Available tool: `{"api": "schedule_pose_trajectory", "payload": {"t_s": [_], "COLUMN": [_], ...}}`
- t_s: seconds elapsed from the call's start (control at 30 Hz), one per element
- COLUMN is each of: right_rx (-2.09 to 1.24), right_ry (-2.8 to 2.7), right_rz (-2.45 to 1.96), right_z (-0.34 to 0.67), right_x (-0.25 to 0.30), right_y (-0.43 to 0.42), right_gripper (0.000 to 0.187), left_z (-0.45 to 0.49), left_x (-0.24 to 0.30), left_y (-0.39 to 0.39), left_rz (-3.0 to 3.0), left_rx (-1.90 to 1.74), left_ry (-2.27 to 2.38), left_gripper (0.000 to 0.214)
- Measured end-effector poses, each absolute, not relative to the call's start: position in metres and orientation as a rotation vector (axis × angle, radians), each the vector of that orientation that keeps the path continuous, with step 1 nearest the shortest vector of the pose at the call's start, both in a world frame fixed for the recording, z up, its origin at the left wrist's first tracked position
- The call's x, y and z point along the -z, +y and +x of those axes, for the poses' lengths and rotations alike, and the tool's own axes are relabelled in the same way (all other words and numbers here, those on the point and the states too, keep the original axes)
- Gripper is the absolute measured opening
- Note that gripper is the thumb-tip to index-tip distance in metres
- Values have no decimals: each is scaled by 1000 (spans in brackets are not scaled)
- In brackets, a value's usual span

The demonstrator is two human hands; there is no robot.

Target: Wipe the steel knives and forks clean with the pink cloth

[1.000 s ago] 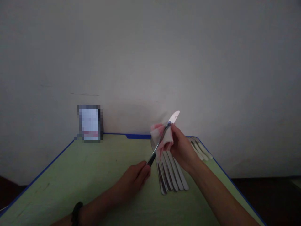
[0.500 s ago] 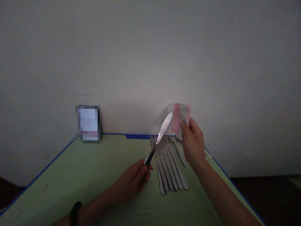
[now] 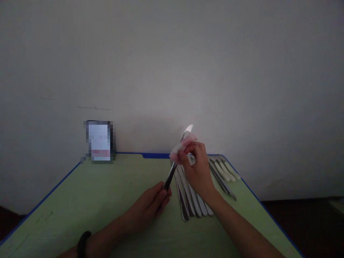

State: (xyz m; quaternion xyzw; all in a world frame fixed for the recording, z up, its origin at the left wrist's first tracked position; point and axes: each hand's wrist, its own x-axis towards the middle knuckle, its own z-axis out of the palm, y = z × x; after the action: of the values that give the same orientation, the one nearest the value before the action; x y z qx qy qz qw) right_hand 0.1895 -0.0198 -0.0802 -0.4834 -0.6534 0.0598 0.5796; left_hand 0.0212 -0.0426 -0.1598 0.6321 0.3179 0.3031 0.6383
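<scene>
My left hand (image 3: 150,205) is closed round the dark handle of a table knife (image 3: 175,161). The knife points up and to the right, its shiny tip above the cloth. My right hand (image 3: 197,171) pinches a pink and white cloth (image 3: 181,147) wrapped round the blade. Both hands hover over a green table (image 3: 94,200) with a blue edge. Under my right hand lies a row of several metal knives (image 3: 189,200), handles toward me.
Several pale-handled utensils (image 3: 224,170) lie near the table's right edge. A blurred upright card (image 3: 99,142) stands at the back left against a plain white wall. The room is dim.
My right hand, which had lifted the cloth off to the right of the blade, has come back down and closed the cloth round the blade. The left hand has kept the knife almost still.
</scene>
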Motion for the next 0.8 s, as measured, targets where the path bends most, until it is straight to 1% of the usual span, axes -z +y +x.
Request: {"api": "schedule_pose_trajectory", "payload": {"t_s": [0.07, 0.17, 0.27, 0.33, 0.43, 0.57, 0.6, 0.7, 0.8], "right_rx": [-385, -813, -1136, -1262, -1302, -1162, -1122, -1087, -1158], "right_ry": [-1391, -1145, -857, -729, -659, -705, -708, -693, -705], "right_rz": [-1136, -1060, -923, -869, -816, -710, -684, -620, -594], "right_z": [191, 190, 186, 184, 180, 180, 181, 183, 183], "right_x": [80, 83, 86, 87, 86, 74, 70, 58, 53], "right_y": [-16, -12, -10, -11, -13, -16, -16, -17, -18], "right_gripper": [25, 34, 35, 32, 28, 30, 27, 7, 23], "left_z": [20, 20, 20, 21, 22, 21, 21, 21, 21], "left_x": [161, 158, 153, 151, 152, 154, 153, 151, 148], "left_y": [-43, -42, -42, -42, -41, -41, -41, -42, -44], "left_rz": [1492, 1617, 1747, 1789, 1792, 1793, 1802, 1837, 1843], "left_rx": [-686, -637, -584, -571, -577, -578, -570, -548, -526], "left_ry": [724, 734, 777, 806, 830, 832, 828, 815, 807], "left_gripper": [40, 39, 37, 36, 35, 32, 31, 30, 30]}}
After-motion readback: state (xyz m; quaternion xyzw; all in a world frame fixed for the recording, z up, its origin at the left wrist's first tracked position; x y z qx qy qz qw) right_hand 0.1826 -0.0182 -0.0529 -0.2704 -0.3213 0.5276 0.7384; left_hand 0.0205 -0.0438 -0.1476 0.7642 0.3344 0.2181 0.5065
